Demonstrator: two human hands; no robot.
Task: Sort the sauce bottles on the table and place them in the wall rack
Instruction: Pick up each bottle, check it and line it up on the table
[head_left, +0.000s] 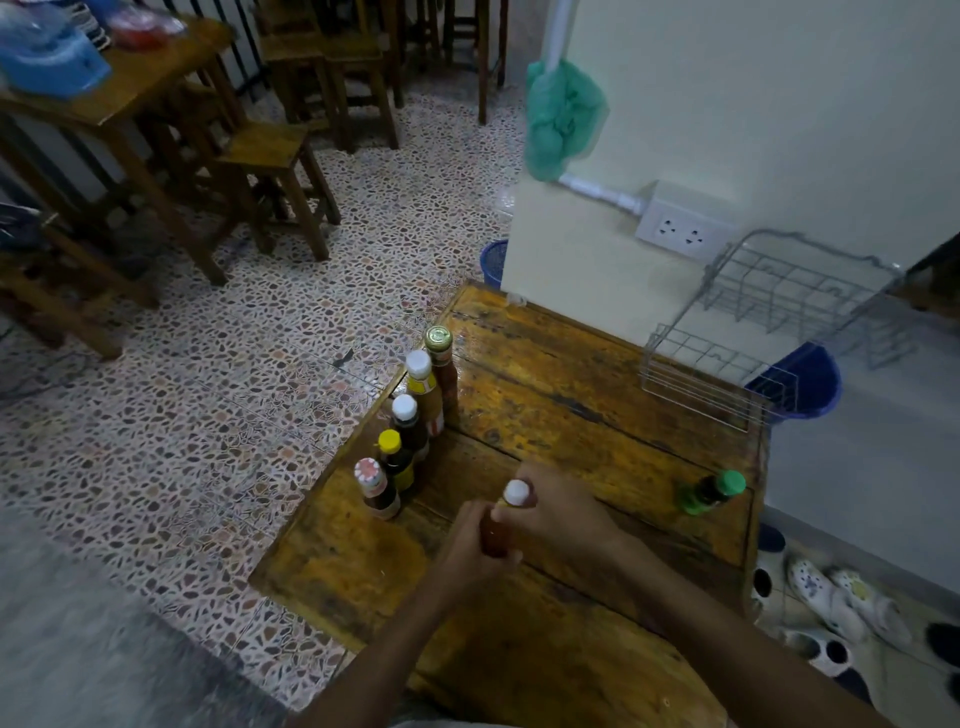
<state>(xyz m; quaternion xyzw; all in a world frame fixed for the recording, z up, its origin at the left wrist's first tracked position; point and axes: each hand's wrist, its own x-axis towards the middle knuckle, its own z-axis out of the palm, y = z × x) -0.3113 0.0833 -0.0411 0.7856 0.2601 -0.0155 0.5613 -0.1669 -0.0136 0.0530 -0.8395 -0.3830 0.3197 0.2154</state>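
Both my hands hold one white-capped sauce bottle (514, 501) upright over the wooden table (571, 364). My left hand (472, 545) grips its body and my right hand (561, 512) wraps its neck just under the cap. Along the table's left edge stands a row of several bottles: gold-lidded (441, 364), white-capped orange (423, 389), white-capped dark (408, 423), yellow-capped (395, 462) and red-and-white-capped (376, 491). A green-capped bottle (714, 491) stands alone at the right edge. The wire wall rack (769, 322), two tiers, hangs empty on the wall at right.
A wall socket (680, 231) sits above the rack. Blue baskets (810, 384) stand on the floor by the wall. Slippers (831, 597) lie at lower right. Wooden stools (270, 171) and another table stand across the terrazzo floor.
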